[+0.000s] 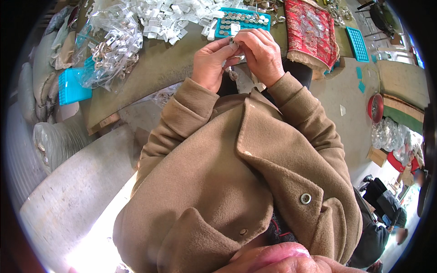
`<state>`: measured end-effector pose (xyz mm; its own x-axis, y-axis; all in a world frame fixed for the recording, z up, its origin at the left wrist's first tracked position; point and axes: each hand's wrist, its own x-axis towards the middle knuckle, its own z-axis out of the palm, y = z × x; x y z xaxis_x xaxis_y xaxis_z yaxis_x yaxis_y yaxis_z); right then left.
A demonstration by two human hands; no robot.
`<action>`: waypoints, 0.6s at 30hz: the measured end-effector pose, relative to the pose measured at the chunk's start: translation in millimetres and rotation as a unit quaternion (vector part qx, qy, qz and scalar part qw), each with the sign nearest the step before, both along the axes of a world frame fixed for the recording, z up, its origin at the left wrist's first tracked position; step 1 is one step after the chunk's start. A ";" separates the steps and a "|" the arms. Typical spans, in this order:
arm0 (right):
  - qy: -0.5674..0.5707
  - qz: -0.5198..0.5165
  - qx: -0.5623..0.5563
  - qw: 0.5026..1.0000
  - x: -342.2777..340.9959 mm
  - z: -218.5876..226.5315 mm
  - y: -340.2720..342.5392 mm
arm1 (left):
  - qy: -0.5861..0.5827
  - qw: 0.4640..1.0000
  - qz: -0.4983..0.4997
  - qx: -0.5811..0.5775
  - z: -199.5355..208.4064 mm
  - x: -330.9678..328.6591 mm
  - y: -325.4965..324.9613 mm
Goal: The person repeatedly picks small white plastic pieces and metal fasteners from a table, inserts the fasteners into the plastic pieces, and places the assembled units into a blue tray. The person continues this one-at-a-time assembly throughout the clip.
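Note:
My left hand (213,63) and my right hand (261,51) meet at the table's near edge, fingers pinched together. Between their fingertips is a small object, mostly covered, with a small white piece (235,28) showing above it. A short beige cord-like strand (233,73) hangs below the fingers. Just beyond my hands lies a turquoise tray (266,30) with rows of round, silvery discs (246,18). To its left spreads a heap of small white plastic pieces (165,22).
A clear plastic bag (116,43) of white pieces and cords sits at the left. Beside it, a turquoise tray (74,86) overhangs the table edge. A red patterned cloth (312,32) lies right of my hands. Farther right are another turquoise tray (357,44) and a red basin (375,108).

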<state>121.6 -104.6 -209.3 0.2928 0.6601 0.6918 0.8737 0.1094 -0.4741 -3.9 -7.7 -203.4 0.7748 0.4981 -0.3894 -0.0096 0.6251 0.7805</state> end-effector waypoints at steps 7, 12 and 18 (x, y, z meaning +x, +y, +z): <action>0.277 0.052 -0.048 0.958 0.7 2.0 -6.5 | 0.010 0.995 0.027 0.091 0.8 -1.2 -9.9; 0.537 0.054 -0.097 0.836 4.4 5.6 -5.9 | -0.007 0.997 0.016 0.070 6.8 -4.4 -8.0; 0.566 0.072 -0.103 0.815 -9.9 11.5 -9.2 | 0.045 0.999 -0.014 -0.025 8.5 -3.6 -10.5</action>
<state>111.7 -113.7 -197.7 0.5759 0.8118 -0.0971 -0.1503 -0.0116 -0.9886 -7.5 -18.2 -194.9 0.7490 0.4549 -0.4817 0.0777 0.6617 0.7457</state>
